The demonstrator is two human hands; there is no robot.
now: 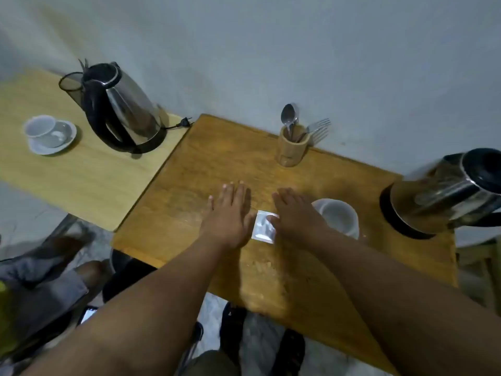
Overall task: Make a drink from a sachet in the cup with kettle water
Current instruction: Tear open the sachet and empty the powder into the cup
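A: Silver foil, the sachet (264, 226) lies flat on the wooden counter (298, 280), between the two hands. The left hand (230, 218) is spread flat with the palm down just left of it, holding nothing. The right hand (295, 215) is also open, and its thumb tip rests on the sachet's right edge.

B: And the cup?

A: The white cup (339, 217) stands just right of the right hand, partly behind it. The steel kettle (447, 191) is further right, well apart. A holder with spoon and forks (294, 145) is beyond both hands.

B: How will the sachet handle?

A: I think it is very light, thin and a little slippery, so it can slide under a finger. It is flat on the wood, so I would pinch it at one edge or corner and tear near the top seal, keeping the powder below.
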